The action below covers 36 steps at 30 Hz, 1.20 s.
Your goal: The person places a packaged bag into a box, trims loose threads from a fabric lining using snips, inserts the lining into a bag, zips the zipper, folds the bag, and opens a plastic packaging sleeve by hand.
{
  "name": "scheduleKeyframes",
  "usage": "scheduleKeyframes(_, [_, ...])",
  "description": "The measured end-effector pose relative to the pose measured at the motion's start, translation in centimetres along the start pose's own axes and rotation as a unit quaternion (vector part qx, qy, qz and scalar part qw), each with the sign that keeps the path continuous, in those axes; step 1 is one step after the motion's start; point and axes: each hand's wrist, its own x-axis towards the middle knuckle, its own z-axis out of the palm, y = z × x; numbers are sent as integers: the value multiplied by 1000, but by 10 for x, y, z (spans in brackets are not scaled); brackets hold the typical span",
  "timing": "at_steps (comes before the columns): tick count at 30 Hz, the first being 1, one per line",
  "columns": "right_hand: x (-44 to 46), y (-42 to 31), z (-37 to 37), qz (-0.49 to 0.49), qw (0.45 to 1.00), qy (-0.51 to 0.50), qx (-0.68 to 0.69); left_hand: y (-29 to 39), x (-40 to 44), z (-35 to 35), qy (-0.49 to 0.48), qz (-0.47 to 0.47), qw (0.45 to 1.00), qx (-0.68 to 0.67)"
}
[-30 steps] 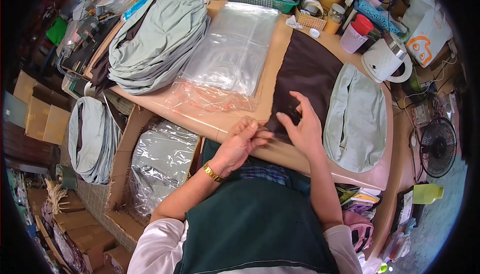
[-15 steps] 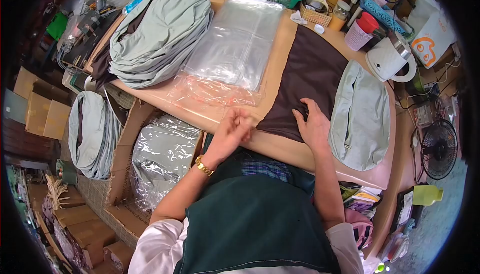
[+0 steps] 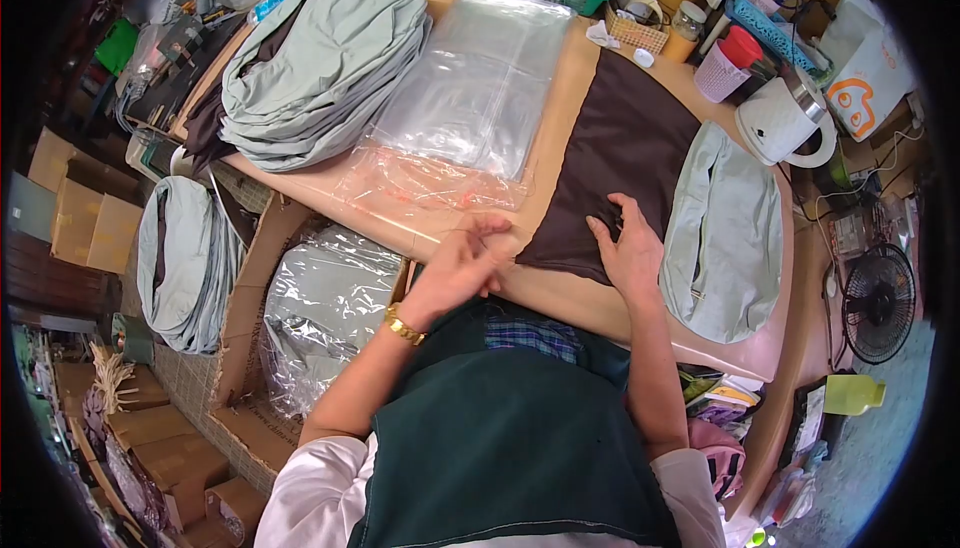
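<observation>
A dark brown cloth lies flat on the table, its near edge by the table's front. My right hand rests on its lower right part, thumb and fingers apart, holding nothing. Beside the cloth's lower left corner is my left hand, held over the table edge with a gold watch on the wrist. Its fingers are curled together and partly blurred; anything between them is too small to make out. To the right of my right hand lies a pale grey-green fabric cover with a zip along it.
Clear plastic bags lie left of the cloth, next to a tall pile of grey-green covers. An open carton with plastic-wrapped goods stands below the table edge. A white kettle and a pink basket stand at the back right.
My left hand has shifted slightly, its fingers moving near the cloth's corner. The right hand stays in about the same place on the cloth. The whole view has moved a little.
</observation>
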Motion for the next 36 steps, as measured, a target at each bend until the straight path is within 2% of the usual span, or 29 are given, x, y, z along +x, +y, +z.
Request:
scheduleKeyframes(1, [0,-2,0,0,1000,10,4,-2,2,5,0,-1,1000,0])
scheduleKeyframes(2, [0,-5,-1,-2,1000,20,7,-5,6,9,-5,38,993,110])
scheduleKeyframes(4, [3,-19,-4,-25,999,-4,48,-13,17,16,-9,117,939,324])
scheduleKeyframes(6, [4,-40,-3,-68,989,-26,132,-20,22,18,8,140,932,334])
scheduleKeyframes(8, [8,-44,6,-89,984,-88,124,-10,23,15,-42,50,942,328])
scheduleKeyframes(9, [8,-43,11,-88,988,-105,74,-6,20,14,-42,50,942,330])
scheduleKeyframes(11, [10,-36,18,-76,990,-96,70,-1,13,8,-25,-55,979,193])
scheduleKeyframes(15, [7,-33,24,-64,993,-69,69,-7,7,0,-31,-54,981,186])
scheduleKeyframes(18, [6,-33,23,-57,994,-62,75,-17,9,-3,12,-5,977,215])
scheduleKeyframes(20, [6,-40,17,-38,994,-76,66,-25,11,-7,0,-32,998,-47])
scheduleKeyframes(21, [6,-42,15,-18,994,-90,58,-29,11,-8,0,-32,998,-47])
scheduleKeyframes(22, [7,-42,15,-19,994,-90,58,-26,12,-6,-19,-55,974,-218])
scheduleKeyframes(23, [7,-40,14,5,994,-95,63,-23,11,-5,-36,-75,920,-383])
scheduleKeyframes(25, [7,-37,14,26,992,-100,66,-11,7,1,-26,-100,904,-415])
scheduleKeyframes(27, [7,-34,14,-36,986,-32,160,-3,5,3,-19,-124,886,-447])
scheduleKeyframes(32, [-8,-76,-26,-77,991,-3,108,-5,1,4,-69,-62,909,-406])
scheduleKeyframes(34, [-11,-85,-31,-143,986,20,83,-5,1,5,-68,-69,909,-406])
scheduleKeyframes(36, [-14,-90,-34,-155,986,24,60,-7,1,5,-67,-74,908,-407])
